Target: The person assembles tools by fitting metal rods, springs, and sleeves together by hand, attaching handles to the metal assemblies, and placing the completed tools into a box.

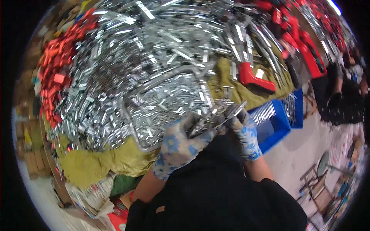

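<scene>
My left hand (pixel 182 143) wears a pale work glove with blue flowers. Its fingers curl round a cluster of small shiny metal parts (pixel 201 122), whose exact kind is blurred. Close by on the right, my right hand (pixel 246 133), in a matching glove, pinches a narrow bright metal piece (pixel 236 110). The two hands nearly meet in front of my dark clothing. Just beyond them lies a metal-rimmed tray (pixel 129 122) heaped with small silvery parts.
Loose metal parts (pixel 115 46) cover the bench, with red pieces (pixel 58 79) along the left. A red-handled tool (pixel 255 79) rests on yellow-green sacking (pixel 223 73). Blue bins (pixel 283 133) stand at right, one holding metal rods (pixel 263 116). Another person (pixel 339 96) is at far right.
</scene>
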Motion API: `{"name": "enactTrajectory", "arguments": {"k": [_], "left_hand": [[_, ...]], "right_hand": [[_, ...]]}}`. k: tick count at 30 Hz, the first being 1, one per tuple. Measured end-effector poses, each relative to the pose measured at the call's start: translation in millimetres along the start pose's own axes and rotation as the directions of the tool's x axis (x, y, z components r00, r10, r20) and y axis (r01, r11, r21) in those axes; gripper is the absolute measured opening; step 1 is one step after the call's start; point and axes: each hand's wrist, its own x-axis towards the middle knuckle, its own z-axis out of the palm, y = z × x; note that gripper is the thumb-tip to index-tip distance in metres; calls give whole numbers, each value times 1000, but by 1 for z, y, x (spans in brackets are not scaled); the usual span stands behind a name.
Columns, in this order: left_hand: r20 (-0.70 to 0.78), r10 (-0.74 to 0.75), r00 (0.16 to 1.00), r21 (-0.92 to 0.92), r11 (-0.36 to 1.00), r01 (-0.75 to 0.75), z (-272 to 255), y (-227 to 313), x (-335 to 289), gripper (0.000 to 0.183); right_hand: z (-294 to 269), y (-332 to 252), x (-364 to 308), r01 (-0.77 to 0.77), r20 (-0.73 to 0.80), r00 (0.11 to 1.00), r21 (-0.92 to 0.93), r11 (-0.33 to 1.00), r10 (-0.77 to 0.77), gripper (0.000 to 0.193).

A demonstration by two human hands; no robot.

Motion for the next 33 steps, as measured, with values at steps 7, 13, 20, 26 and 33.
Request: {"name": "enactTrajectory", "arguments": {"k": [7,13,20,26,33], "left_hand": [[-215,53,975,50,998,-43,-50,-40,-39,49],[-307,274,911,330,929,-169,-85,-67,-64,31],[-234,489,840,455,819,-350,-98,-81,-75,17],[-173,622,763,577,692,-433,-103,-92,-75,14],[-272,307,912,246,938,-243,-94,-69,-71,18]], "right_hand": [[66,-5,14,-116,108,987,-67,991,123,30],[78,-27,27,180,-79,978,-164,970,-195,25],[90,-24,33,208,-92,973,-34,978,-210,18],[92,-27,40,307,-163,938,-12,952,-305,16],[104,-11,31,202,-36,978,-82,976,-206,18]]}}
